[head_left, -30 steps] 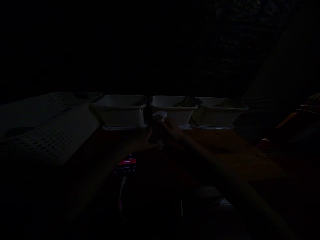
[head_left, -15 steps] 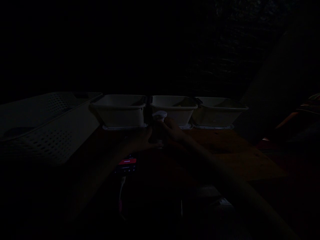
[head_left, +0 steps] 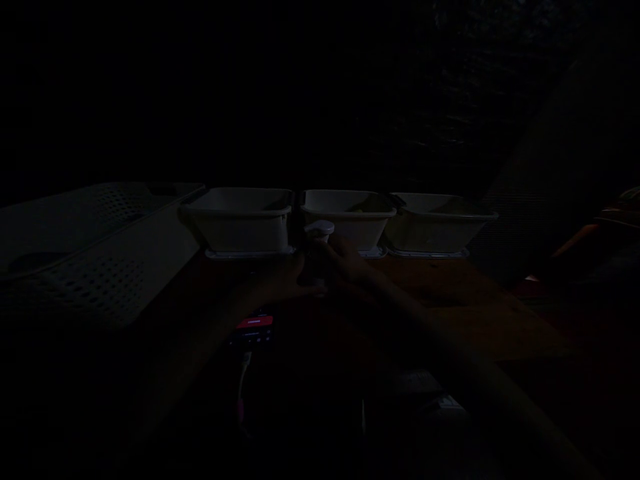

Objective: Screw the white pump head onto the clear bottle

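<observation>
The scene is very dark. An upright object with a pale, rounded, overhanging top [head_left: 320, 229] stands between my hands; its exact kind is too dim to make out. My right hand [head_left: 346, 259] is closed round its upper part from the right, just under the top. From the left, my left hand [head_left: 290, 277] grips the lower part, with one digit reaching across near the pale base. The middle of the object is hidden by fingers and shadow. A lit phone [head_left: 255, 328] with a red band on its screen lies below my left hand.
Three pale bins, a left one [head_left: 240, 230], a middle one [head_left: 367, 230] and a right one [head_left: 435, 233], line the back of the wooden table [head_left: 480, 320]. A perforated basket [head_left: 100, 280] stands at left. A white cable [head_left: 243, 377] runs from the phone. Part of a person [head_left: 575, 243] shows at right.
The picture is slightly darker. My hands and the pale-topped object stay in nearly the same place.
</observation>
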`<act>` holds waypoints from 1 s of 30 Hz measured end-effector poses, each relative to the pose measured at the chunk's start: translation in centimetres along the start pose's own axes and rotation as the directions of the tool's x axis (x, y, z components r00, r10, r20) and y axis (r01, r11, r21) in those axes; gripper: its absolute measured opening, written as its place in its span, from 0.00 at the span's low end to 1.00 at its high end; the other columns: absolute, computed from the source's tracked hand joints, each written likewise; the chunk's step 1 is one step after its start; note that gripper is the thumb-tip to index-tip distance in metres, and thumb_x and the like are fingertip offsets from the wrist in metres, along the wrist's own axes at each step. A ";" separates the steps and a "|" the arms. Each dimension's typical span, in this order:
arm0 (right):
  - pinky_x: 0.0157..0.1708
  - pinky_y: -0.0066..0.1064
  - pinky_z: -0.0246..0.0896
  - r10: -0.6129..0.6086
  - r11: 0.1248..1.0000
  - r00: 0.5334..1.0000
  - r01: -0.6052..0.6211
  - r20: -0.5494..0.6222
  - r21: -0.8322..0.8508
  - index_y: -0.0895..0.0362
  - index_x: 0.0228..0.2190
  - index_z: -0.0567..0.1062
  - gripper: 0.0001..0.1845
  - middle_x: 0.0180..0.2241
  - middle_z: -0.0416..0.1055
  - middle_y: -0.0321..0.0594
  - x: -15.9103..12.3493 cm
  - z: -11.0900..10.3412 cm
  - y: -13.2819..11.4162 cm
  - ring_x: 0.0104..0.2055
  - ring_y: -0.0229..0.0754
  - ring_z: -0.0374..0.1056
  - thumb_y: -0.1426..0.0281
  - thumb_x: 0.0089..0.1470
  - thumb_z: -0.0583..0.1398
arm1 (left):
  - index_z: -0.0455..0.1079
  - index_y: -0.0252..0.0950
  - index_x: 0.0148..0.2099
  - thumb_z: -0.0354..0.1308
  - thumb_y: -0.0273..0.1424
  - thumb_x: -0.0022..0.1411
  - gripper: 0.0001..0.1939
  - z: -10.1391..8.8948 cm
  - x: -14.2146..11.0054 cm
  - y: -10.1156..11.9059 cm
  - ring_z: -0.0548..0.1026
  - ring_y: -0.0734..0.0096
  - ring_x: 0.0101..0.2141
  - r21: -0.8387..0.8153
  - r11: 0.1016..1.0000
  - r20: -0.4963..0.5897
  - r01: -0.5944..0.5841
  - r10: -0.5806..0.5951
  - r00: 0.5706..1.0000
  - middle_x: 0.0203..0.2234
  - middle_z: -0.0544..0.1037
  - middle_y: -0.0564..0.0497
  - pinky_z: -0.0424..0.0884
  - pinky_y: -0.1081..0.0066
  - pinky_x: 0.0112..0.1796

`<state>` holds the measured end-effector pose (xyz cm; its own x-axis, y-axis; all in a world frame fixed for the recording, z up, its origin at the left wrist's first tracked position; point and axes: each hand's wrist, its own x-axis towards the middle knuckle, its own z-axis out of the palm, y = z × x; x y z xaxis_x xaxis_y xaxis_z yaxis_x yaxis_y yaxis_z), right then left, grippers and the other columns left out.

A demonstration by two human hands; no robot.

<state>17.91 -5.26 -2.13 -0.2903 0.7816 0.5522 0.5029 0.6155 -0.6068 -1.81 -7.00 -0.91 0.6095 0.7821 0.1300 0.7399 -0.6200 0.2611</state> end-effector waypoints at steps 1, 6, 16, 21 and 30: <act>0.36 0.34 0.60 0.000 1.000 1.000 0.000 -0.008 -0.003 0.59 0.34 0.71 0.29 0.33 0.72 0.44 0.0 0.1 0.0 0.35 0.43 0.67 0.46 0.62 0.48 | 0.63 0.32 0.56 0.56 0.59 0.56 0.39 0.0 0.0 0.0 0.78 0.52 0.40 -0.013 1.000 0.002 -0.006 0.006 1.000 0.45 0.78 0.38 0.70 0.64 0.34; 0.35 0.34 0.61 0.003 0.999 1.000 -0.004 -0.029 -0.034 0.58 0.32 0.70 0.30 0.31 0.71 0.43 -0.1 0.3 0.2 0.33 0.42 0.65 0.45 0.63 0.46 | 0.65 0.33 0.53 0.57 0.59 0.55 0.37 0.0 0.1 -0.2 0.78 0.53 0.37 0.004 1.000 0.009 0.000 0.000 1.000 0.42 0.79 0.39 0.69 0.64 0.32; 0.37 0.36 0.61 -0.027 0.999 1.000 0.027 -0.014 -0.042 0.59 0.32 0.70 0.29 0.33 0.71 0.46 -0.1 0.2 0.0 0.35 0.45 0.67 0.47 0.64 0.46 | 0.65 0.32 0.54 0.57 0.58 0.55 0.38 -0.1 0.0 0.0 0.78 0.51 0.39 0.008 1.000 -0.001 -0.017 0.017 1.000 0.43 0.78 0.37 0.69 0.63 0.34; 0.43 0.38 0.63 -0.078 0.997 0.997 0.078 -0.023 -0.009 0.61 0.40 0.72 0.30 0.39 0.72 0.50 -0.1 0.2 -0.2 0.42 0.47 0.68 0.48 0.64 0.46 | 0.63 0.33 0.57 0.58 0.58 0.56 0.39 0.1 0.1 -0.2 0.78 0.51 0.41 -0.017 0.999 -0.017 -0.038 0.038 0.999 0.46 0.77 0.37 0.70 0.63 0.36; 0.35 0.33 0.60 -0.046 0.996 0.999 0.044 -0.024 -0.078 0.60 0.31 0.70 0.32 0.30 0.69 0.45 0.1 -0.2 -0.2 0.33 0.42 0.65 0.44 0.62 0.46 | 0.65 0.32 0.53 0.57 0.57 0.57 0.35 -0.2 -0.1 0.3 0.78 0.53 0.37 0.004 1.000 -0.001 -0.006 0.006 1.000 0.41 0.79 0.39 0.69 0.65 0.33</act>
<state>17.93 -5.37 -1.85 -0.2933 0.7498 0.5931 0.5513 0.6395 -0.5358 -1.70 -7.24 -0.69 0.6139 0.7782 0.1325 0.7373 -0.6252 0.2561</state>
